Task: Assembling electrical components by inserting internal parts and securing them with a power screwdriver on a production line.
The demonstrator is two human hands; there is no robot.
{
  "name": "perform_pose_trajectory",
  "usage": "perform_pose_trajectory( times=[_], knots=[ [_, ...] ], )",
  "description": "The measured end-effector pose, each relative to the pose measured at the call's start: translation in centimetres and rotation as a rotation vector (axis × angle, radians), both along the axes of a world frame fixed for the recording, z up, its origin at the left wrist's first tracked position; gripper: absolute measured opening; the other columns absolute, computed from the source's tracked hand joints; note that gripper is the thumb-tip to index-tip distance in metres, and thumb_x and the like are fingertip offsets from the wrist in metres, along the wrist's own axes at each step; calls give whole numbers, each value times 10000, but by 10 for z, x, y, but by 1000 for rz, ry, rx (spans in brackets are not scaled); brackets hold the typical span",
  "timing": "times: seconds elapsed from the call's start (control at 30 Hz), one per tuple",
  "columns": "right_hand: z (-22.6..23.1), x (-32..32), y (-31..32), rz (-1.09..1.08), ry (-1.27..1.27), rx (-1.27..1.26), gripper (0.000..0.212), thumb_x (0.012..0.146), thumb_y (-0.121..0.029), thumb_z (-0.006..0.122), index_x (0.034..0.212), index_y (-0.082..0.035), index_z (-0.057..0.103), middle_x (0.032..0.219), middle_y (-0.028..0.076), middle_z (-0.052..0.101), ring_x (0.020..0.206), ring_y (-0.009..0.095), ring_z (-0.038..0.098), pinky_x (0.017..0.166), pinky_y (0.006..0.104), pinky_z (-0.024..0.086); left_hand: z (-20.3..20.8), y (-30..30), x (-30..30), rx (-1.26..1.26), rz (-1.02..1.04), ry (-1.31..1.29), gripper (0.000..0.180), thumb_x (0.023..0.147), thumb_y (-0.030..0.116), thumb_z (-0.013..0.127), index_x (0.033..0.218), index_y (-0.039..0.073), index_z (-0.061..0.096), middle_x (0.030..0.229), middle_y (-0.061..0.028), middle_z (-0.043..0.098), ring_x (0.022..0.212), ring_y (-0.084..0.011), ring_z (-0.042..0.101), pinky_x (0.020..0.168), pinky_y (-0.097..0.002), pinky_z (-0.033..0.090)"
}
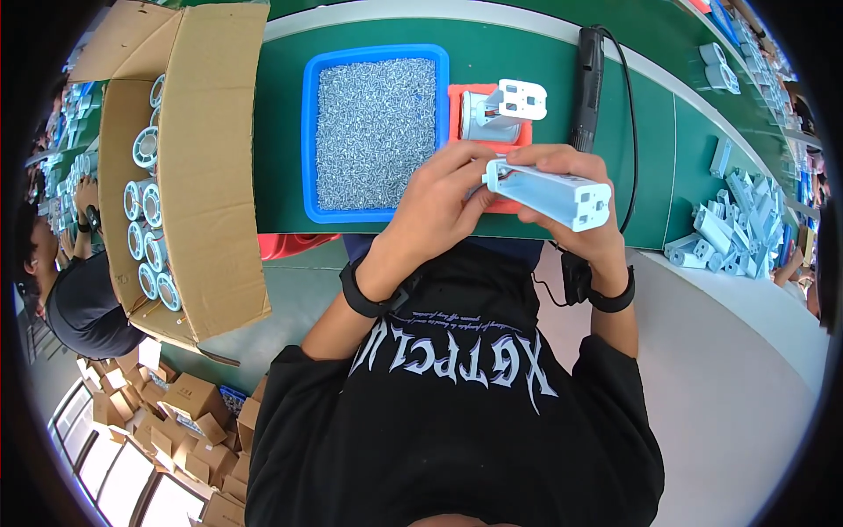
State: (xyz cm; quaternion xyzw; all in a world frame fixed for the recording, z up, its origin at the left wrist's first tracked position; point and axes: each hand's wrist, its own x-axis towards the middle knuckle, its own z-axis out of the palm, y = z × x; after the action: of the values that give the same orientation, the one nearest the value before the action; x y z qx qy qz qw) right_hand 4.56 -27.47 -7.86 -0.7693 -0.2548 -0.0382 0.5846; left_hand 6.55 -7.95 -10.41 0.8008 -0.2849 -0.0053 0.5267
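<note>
Grip of the left hand (435, 206): thumb and fingers drawn together on the left end of a pale blue housing (544, 195). Right hand (584, 167) clamped around the same housing, fingers along its far side, palm by its right end. Housing is long and hollow, its open channel showing; it slants from far left to near right, with a holed end plate at right. Held at the near edge of the green surface (645, 132). Black wristbands on both wrists.

Just beyond the hands, a red holder (524, 136), partly covered by them. In it lies a round-bodied white assembly (492, 123), its own holed plate sticking out to the right.

Left of the holder, a blue tray (310, 140) spread with small silvery metal pieces (378, 132). Right of the holder, a black, rod-shaped tool (589, 88), cable (630, 114) curving down its right side.

Far left, a tall open cardboard box (215, 176) with round white parts (151, 204) stacked inside. Well to the right, a loose heap of pale blue housings (738, 228). Beyond the box at left, a co-worker (83, 303) in black; brown cartons (193, 395) crowd the near left.
</note>
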Motion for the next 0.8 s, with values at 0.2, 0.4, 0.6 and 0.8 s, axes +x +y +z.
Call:
perform_pose_trajectory(
  times=[0.2,0.4,0.6,0.8],
  knots=[
    [4,4,9,-94,83,-339,397,759,-111,758,1082,-44,537,1067,132,630,970,252,629,799,328,515,1,12,-2,133,166,1,457,649,83,761,1082,83,614,1083,-67,572,983,-288,534,818,-391,453],
    [-1,4,7,-123,212,-522,288,765,-107,732,1004,-24,596,995,119,619,868,302,617,724,351,502,-5,15,4,167,45,14,538,598,137,809,1094,89,605,1078,-76,554,1008,-287,517,859,-383,443],
    [26,9,16,-77,119,-754,326,755,-108,717,1029,-24,563,933,130,592,805,336,585,685,397,481,-4,11,4,162,65,30,495,587,129,816,1033,78,608,1047,-79,551,996,-282,520,864,-381,440],
    [25,12,18,-45,76,-712,350,757,-105,685,1036,-9,496,855,151,566,798,349,564,665,432,462,-11,10,5,112,59,26,475,579,119,815,992,49,592,1032,-89,546,974,-295,539,821,-378,466]
  ],
)
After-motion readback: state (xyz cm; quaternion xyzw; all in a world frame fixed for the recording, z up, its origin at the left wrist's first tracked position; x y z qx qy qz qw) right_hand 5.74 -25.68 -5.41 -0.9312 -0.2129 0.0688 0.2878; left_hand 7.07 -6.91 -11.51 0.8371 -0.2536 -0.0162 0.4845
